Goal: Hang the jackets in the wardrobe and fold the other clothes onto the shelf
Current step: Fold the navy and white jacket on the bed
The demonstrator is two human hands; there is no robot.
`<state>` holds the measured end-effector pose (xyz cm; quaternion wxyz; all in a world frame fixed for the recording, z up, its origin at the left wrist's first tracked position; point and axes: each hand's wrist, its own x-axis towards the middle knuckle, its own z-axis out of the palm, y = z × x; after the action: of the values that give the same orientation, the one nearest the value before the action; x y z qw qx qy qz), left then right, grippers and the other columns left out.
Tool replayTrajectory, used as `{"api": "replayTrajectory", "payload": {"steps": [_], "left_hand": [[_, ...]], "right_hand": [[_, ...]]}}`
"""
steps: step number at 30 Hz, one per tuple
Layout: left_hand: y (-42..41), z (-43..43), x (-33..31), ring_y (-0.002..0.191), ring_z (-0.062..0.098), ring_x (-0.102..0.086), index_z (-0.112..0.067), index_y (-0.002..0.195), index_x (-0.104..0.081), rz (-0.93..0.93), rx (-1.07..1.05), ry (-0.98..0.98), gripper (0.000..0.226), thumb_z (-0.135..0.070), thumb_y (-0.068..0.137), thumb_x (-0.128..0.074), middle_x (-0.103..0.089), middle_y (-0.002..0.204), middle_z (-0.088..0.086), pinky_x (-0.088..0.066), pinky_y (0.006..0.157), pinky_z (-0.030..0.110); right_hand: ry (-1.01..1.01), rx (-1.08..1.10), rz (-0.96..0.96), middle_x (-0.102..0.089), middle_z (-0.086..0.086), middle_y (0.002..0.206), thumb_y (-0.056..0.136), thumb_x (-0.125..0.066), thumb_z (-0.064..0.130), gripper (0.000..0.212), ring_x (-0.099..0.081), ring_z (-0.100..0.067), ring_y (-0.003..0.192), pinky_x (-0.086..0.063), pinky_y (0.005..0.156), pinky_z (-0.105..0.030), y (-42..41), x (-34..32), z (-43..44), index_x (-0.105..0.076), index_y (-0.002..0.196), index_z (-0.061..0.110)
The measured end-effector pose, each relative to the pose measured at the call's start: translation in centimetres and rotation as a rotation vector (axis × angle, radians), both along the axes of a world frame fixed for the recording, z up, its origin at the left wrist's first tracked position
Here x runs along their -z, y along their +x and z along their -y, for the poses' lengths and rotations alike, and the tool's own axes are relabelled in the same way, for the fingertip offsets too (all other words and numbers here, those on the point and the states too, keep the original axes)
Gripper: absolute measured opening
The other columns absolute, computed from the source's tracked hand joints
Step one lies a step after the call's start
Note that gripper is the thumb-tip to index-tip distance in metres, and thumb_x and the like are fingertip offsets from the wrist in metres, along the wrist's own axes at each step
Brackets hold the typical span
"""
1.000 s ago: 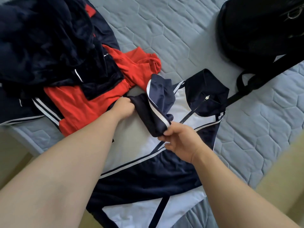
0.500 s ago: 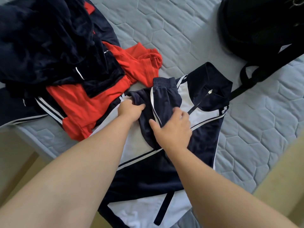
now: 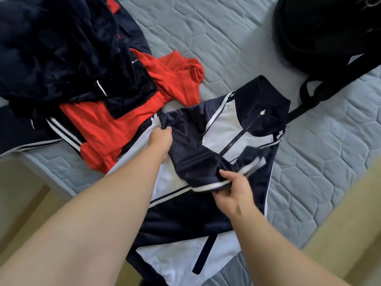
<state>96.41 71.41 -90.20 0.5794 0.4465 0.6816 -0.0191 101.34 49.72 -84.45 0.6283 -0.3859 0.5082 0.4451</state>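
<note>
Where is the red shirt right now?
In the head view, the red shirt lies on the bed, left of centre. It is partly under the pile of dark navy clothes and just left of the navy-and-white jacket.

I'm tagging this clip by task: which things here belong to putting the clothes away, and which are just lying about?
Part of the job: navy and white jacket, gripped at its sleeve by the left hand and right hand; red garment; dark navy clothes pile.
Lying about: black backpack; quilted bed cover.
</note>
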Motion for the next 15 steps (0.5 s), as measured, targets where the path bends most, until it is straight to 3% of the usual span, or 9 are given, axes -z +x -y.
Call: {"api": "replayTrajectory", "payload": {"steps": [2, 4, 7, 10, 11, 13, 15], "left_hand": [[0.1, 0.2, -0.3, 0.096, 0.023, -0.067, -0.02, 0.104, -0.063, -0.065, 0.107, 0.102, 0.03, -0.047, 0.092, -0.063, -0.071, 0.1, -0.001, -0.055, 0.088, 0.037], [0.1, 0.4, -0.3, 0.09, 0.02, -0.065, -0.018, 0.11, -0.067, -0.132, 0.216, 0.235, 0.04, -0.051, 0.088, -0.067, -0.07, 0.095, -0.004, -0.052, 0.079, 0.032], [0.5, 0.3, -0.3, 0.082, 0.019, -0.057, -0.015, 0.102, -0.065, -0.216, 0.24, 0.365, 0.039, -0.05, 0.088, -0.069, -0.06, 0.081, -0.009, -0.041, 0.072, 0.028], [1.1, -0.2, -0.7, 0.078, 0.021, -0.053, -0.018, 0.08, -0.051, -0.214, 0.207, 0.416, 0.037, -0.05, 0.093, -0.063, -0.05, 0.072, -0.013, -0.036, 0.072, 0.028], [1.2, -0.4, -0.9, 0.081, 0.025, -0.056, -0.016, 0.082, -0.051, -0.212, 0.221, 0.425, 0.036, -0.049, 0.095, -0.06, -0.055, 0.076, -0.01, -0.035, 0.072, 0.028], [1.5, -0.7, -1.0, 0.105, 0.03, -0.06, -0.011, 0.102, -0.057, -0.214, 0.258, 0.439, 0.031, -0.041, 0.1, -0.054, -0.067, 0.106, 0.002, -0.033, 0.078, 0.026], [1.6, -1.0, -0.8, 0.12, 0.029, -0.056, -0.011, 0.117, -0.057, -0.201, 0.258, 0.439, 0.029, -0.035, 0.104, -0.048, -0.061, 0.131, 0.008, -0.032, 0.083, 0.026]], "right_hand": [[-0.015, -0.155, -0.065, -0.074, -0.014, 0.115, 0.09, -0.067, 0.009, 0.031, -0.072, -0.034, 0.104, -0.055, 0.094, -0.046, -3.1, -0.3, 1.2, -0.068, 0.121, 0.007], [-0.145, -0.468, -0.106, -0.075, -0.008, 0.109, 0.092, -0.071, 0.03, 0.026, -0.073, -0.03, 0.095, -0.056, 0.076, -0.041, -5.8, -0.1, 2.0, -0.068, 0.114, 0.016], [-0.335, -0.977, -0.131, -0.068, -0.008, 0.107, 0.094, -0.059, 0.055, 0.044, -0.072, -0.029, 0.083, -0.055, 0.063, -0.035, -7.8, -0.1, 2.4, -0.061, 0.114, 0.015], [-0.291, -1.531, -0.245, -0.073, -0.014, 0.096, 0.095, -0.034, 0.068, 0.072, -0.073, -0.032, 0.083, -0.061, 0.07, -0.036, -7.4, -0.5, 1.8, -0.06, 0.119, 0.006], [-0.236, -1.708, -0.255, -0.076, -0.014, 0.09, 0.096, -0.028, 0.069, 0.079, -0.075, -0.03, 0.086, -0.061, 0.079, -0.038, -7.0, -0.6, 1.4, -0.064, 0.114, 0.002], [-0.171, -2.05, -0.172, -0.077, -0.005, 0.076, 0.095, -0.025, 0.07, 0.079, -0.075, -0.023, 0.086, -0.056, 0.093, -0.041, -5.7, -1.0, 0.4, -0.072, 0.093, 0.006], [-0.184, -2.358, 0.022, -0.075, 0.006, 0.067, 0.092, -0.031, 0.07, 0.065, -0.072, -0.016, 0.077, -0.051, 0.092, -0.038, -3.9, -1.4, -1.1, -0.071, 0.086, 0.019]]}}
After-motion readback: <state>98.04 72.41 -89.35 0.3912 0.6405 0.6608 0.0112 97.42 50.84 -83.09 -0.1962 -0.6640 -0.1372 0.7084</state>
